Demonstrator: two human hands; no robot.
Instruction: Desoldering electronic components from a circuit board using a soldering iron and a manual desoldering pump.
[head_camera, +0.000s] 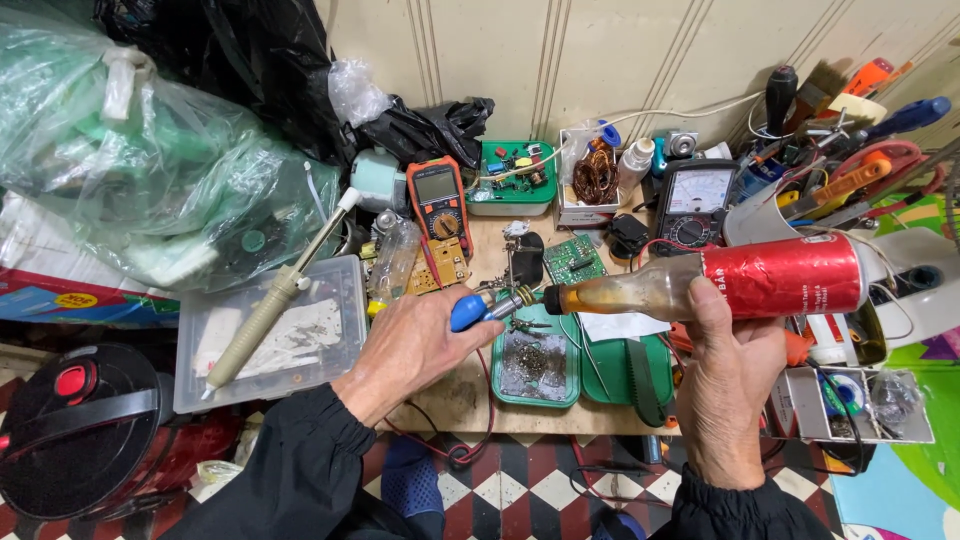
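At frame centre we see a glass bottle (700, 285) lying sideways, amber liquid in its neck, a red label round its body, gripped from below by the right hand (727, 385). The left hand (412, 345) closes round a blue-handled tool (478, 310) whose metal tip meets the bottle's mouth. Below, green trays (600, 375) sit on the cluttered desk (470, 400); the tip's shape is hard to make out.

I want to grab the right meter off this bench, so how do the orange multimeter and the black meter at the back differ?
The orange multimeter has a small grey digital screen above its dial; the black meter has a wide white needle-scale face. The orange one is narrow and stands left of the green box; the black one is broader and sits to the right, beside the white bottle. Both have a round selector dial and lean near the wall, away from both hands.
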